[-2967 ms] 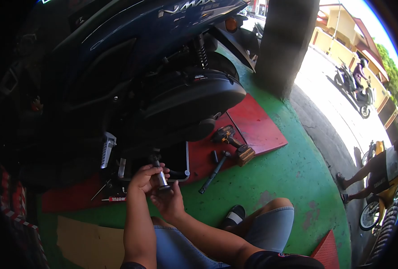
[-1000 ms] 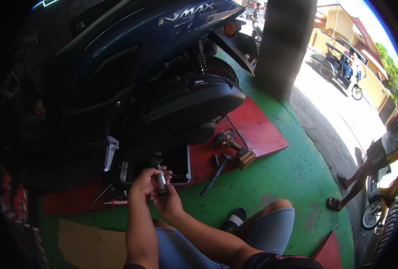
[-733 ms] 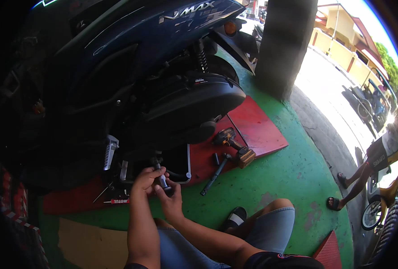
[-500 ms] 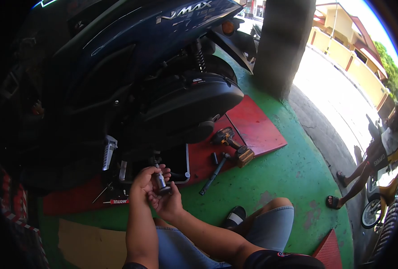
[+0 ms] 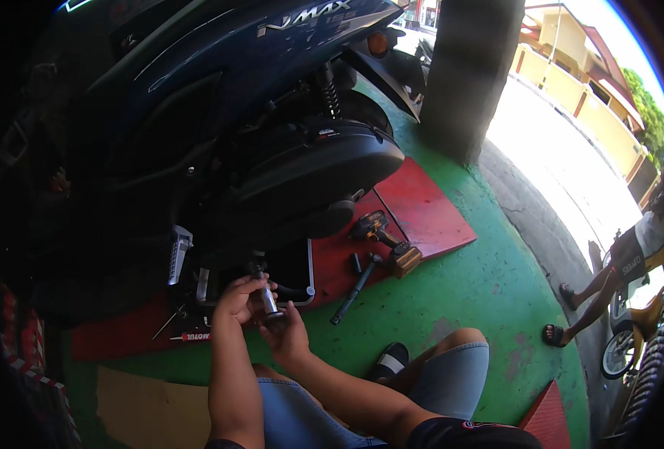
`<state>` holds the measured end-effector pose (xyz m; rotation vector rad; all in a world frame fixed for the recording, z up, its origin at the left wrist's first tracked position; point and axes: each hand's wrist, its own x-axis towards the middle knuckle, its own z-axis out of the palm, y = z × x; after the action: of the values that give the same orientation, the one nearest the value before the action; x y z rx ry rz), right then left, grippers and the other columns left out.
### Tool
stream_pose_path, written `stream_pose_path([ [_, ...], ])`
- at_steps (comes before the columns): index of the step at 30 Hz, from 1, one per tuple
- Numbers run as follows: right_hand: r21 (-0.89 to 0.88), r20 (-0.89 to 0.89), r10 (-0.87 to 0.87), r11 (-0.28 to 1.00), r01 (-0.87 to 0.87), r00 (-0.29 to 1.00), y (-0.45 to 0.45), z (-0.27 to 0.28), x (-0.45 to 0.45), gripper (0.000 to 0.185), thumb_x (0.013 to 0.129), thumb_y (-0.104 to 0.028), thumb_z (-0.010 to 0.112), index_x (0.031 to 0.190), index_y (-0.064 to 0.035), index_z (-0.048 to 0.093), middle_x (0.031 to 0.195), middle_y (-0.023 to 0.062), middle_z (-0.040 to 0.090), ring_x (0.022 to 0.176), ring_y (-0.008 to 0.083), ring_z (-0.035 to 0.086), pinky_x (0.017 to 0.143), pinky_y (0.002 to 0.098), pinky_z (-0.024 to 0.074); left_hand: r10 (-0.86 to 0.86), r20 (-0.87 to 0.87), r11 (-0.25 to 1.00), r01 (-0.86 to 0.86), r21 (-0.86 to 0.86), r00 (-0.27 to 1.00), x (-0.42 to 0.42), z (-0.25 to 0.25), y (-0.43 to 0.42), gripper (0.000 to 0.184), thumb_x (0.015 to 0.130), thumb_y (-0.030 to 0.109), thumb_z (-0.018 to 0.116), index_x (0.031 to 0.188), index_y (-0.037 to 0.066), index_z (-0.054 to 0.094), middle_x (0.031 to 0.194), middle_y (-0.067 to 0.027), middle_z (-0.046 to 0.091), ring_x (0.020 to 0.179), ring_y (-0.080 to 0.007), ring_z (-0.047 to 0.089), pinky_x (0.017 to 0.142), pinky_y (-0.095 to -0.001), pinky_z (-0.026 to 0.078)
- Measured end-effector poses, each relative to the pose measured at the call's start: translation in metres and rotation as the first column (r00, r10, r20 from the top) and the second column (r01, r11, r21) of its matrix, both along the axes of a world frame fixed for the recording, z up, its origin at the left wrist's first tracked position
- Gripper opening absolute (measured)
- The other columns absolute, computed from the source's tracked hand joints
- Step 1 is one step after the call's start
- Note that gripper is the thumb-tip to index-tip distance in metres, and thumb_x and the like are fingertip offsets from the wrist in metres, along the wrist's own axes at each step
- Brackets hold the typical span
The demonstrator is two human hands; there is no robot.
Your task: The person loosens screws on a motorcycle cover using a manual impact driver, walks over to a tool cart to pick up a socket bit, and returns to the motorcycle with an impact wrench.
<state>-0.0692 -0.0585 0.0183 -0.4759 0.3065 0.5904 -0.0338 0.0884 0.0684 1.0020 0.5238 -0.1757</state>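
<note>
Metal tool (image 5: pixel 269 299): slim bright cylinder with a dark disc at its near end; lies between the two hands, just beside the near edge of the tray (image 5: pixel 309 273) as seen from above.
Long axis: slanted; far end points up and slightly left in the view, toward the underside of the scooter (image 5: pixel 317 168); disc end points back toward the person.
Left hand (image 5: pixel 235 301): grasping the cylinder along its upper part, fingers curled round it; the hand nearer the scooter.
Right hand (image 5: pixel 293 344): nearest the disc end, thumb on one side and fingers curled beneath; whether it clenches the disc or only cups it, cannot tell.
Scooter-tool relation: a dark fitting (image 5: pixel 256 262) sits at the far end, below the scooter; whether tool and fitting are joined or merely aligned, cannot tell.
Hidden: part of the cylinder, behind the left fingers; palm contact of both hands.
Hard to make out: scooter underside, lost in shadow; tray interior, dark, contents unreadable.
Cut off: scooter's upper body, at the top edge of the view.
</note>
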Motion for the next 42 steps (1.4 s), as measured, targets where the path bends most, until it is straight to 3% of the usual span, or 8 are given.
stream_pose_path([
  [5,0.468,-0.056,0.404,0.819,-0.333,0.913,-0.006,-0.003,0.009,0.063,0.104,-0.054,0.029,0.115,0.0001,0.058,0.092,0.0125,0.069,0.079,0.0231,0.067,0.069,0.0302,0.0542,-0.028,0.044,0.995,0.033,-0.096,0.999,0.002,-0.003,0.001,0.031,0.091,0.014,0.071,0.117,0.005,0.059,0.105,-0.0148,0.07,0.089,-0.0272,0.071,0.08,-0.0442,0.061],
  [14,-0.774,0.408,0.289,0.613,0.16,0.866,0.007,0.019,-0.006,0.043,0.1,-0.044,0.06,0.113,-0.003,0.056,0.087,0.0119,0.067,0.078,0.0192,0.067,0.063,0.0348,0.053,-0.096,-0.085,0.95,0.117,0.29,0.992,0.005,-0.018,0.005,0.034,0.091,0.023,0.076,0.114,0.005,0.058,0.098,-0.0127,0.07,0.085,-0.0233,0.071,0.076,-0.0383,0.06],
  [17,-0.625,0.617,0.02,0.619,0.475,0.787,0.01,0.017,-0.005,0.045,0.1,-0.048,0.056,0.114,-0.0049,0.056,0.089,0.0105,0.066,0.077,0.0194,0.067,0.064,0.0349,0.0529,-0.078,-0.056,0.984,0.086,0.158,0.995,0.003,-0.004,-0.004,0.033,0.091,0.019,0.074,0.116,0.004,0.058,0.103,-0.0154,0.07,0.089,-0.0258,0.071,0.079,-0.0399,0.06],
  [19,0.095,-0.153,-0.022,0.995,0.037,0.988,0.004,0.015,0.002,0.048,0.1,-0.05,0.053,0.115,-0.0049,0.057,0.092,0.0101,0.066,0.074,0.0193,0.065,0.064,0.0313,0.052,-0.041,-0.046,0.997,0.044,0.061,0.998,0.004,-0.003,-0.008,0.031,0.092,0.015,0.072,0.118,0.004,0.058,0.106,-0.0174,0.07,0.092,-0.0277,0.071,0.08,-0.0415,0.06],
  [23,0.365,-0.129,0.306,0.899,-0.241,0.943,-0.003,0.012,0.011,0.048,0.1,-0.05,0.049,0.115,-0.006,0.059,0.089,0.0091,0.066,0.07,0.0191,0.063,0.063,0.0282,0.0509,-0.059,0.034,0.998,0.06,-0.036,0.998,0.006,-0.01,0.001,0.029,0.091,0.008,0.065,0.119,0.002,0.057,0.113,-0.0211,0.069,0.101,-0.0316,0.07,0.088,-0.0467,0.06],
  [32,-0.814,0.382,0.275,0.553,0.18,0.882,0.014,-0.002,0.011,0.028,0.096,-0.025,0.063,0.108,-0.001,0.06,0.085,0.0062,0.065,0.068,0.0152,0.064,0.061,0.0271,0.0522,-0.086,-0.085,0.965,0.105,0.24,0.993,0.008,-0.017,0.005,0.032,0.09,0.018,0.075,0.114,0.004,0.06,0.101,-0.014,0.069,0.091,-0.0264,0.069,0.082,-0.0428,0.059],
  [37,0.066,-0.223,0.003,0.998,0.012,0.975,0.002,0.011,0.022,0.03,0.095,-0.028,0.058,0.11,-0.0021,0.061,0.087,0.0076,0.066,0.073,0.0203,0.065,0.066,0.0301,0.0563,-0.059,-0.025,0.993,0.061,0.101,0.998,0.005,-0.01,0.002,0.032,0.089,0.015,0.075,0.114,0.003,0.061,0.102,-0.015,0.069,0.093,-0.027,0.069,0.086,-0.0444,0.058],
  [42,0.383,-0.06,0.361,0.869,-0.312,0.931,-0.013,0.006,0.023,0.031,0.094,-0.029,0.057,0.11,-0.0026,0.061,0.089,0.0085,0.065,0.078,0.0218,0.065,0.069,0.032,0.0574,-0.014,0.057,0.993,0.021,-0.118,0.998,0.003,0.003,-0.003,0.028,0.09,0.006,0.067,0.116,0.001,0.06,0.109,-0.0188,0.07,0.099,-0.0314,0.069,0.093,-0.0486,0.057],
])
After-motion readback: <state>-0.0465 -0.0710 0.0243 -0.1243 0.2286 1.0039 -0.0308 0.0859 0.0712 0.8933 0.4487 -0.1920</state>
